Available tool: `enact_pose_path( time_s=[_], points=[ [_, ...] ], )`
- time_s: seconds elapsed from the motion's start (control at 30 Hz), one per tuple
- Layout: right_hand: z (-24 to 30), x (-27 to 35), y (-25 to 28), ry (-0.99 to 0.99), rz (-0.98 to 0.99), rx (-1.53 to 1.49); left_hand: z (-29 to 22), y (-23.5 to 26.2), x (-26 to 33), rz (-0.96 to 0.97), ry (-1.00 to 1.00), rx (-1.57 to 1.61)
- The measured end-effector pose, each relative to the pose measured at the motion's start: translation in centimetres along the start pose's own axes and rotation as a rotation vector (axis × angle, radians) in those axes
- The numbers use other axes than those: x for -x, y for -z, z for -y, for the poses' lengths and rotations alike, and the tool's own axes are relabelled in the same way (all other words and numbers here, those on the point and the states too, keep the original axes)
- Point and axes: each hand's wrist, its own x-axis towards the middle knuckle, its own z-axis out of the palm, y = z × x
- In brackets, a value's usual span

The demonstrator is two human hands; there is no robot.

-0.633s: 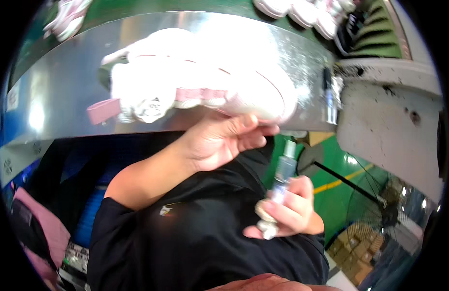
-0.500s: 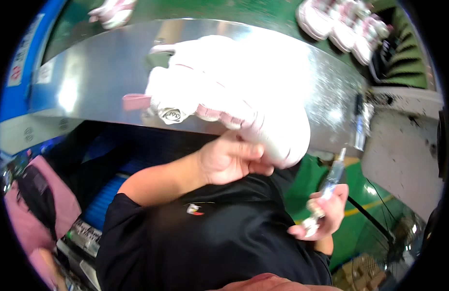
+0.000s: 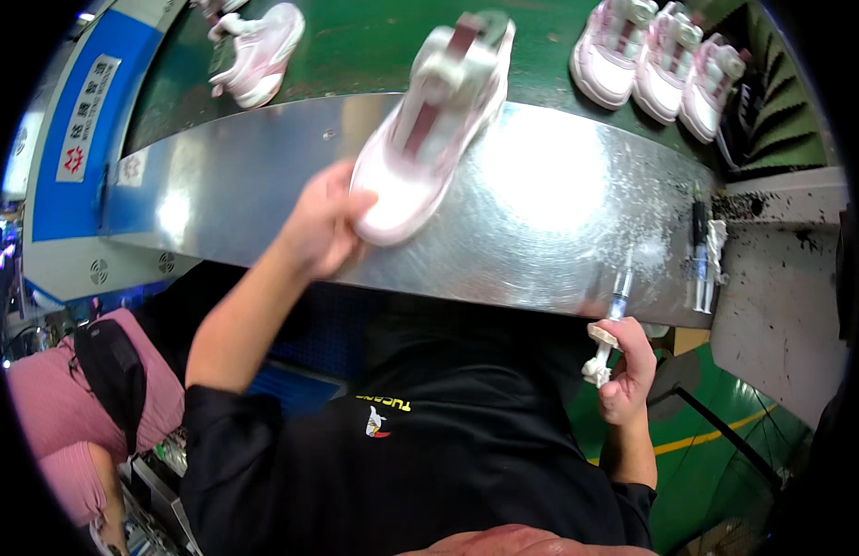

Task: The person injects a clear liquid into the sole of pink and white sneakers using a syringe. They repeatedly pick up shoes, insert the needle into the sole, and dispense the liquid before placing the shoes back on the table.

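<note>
My left hand (image 3: 325, 218) grips a white and pale pink sneaker (image 3: 427, 153) by its toe. The shoe is tilted over the far edge of the metal table (image 3: 281, 185), its heel and pull tab pointing away from me. Closed around a clear syringe (image 3: 619, 301), my right hand (image 3: 629, 371) is at the table's near edge on the right. White material is wrapped around the plunger end of the syringe, and its tip points away from me over the tabletop.
A dark slim tool (image 3: 698, 227) and a white-wrapped piece (image 3: 715, 255) lie at the table's right end. Several sneakers (image 3: 604, 69) stand on the green surface (image 3: 355, 56) behind, with another sneaker (image 3: 262, 56) at far left. A person in pink (image 3: 86, 398) is at left.
The sneaker has swung from its side to sole-down and moved away from me, toward the green surface. My right hand has risen, bringing the syringe tip over the table.
</note>
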Motion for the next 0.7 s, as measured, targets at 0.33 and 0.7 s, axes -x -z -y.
enact_pose_path(
  time_s=[0.33, 0.7],
  points=[
    [0.9, -0.3, 2.4, -0.050, 0.033, 0.367, -0.5, -7.2, -23.0, 0.006, -0.023, -0.570],
    [0.9, -1.4, 8.2, -0.056, 0.153, 1.032, 2.5, -3.9, -9.7, 0.083, -0.583, -1.145]
  ],
)
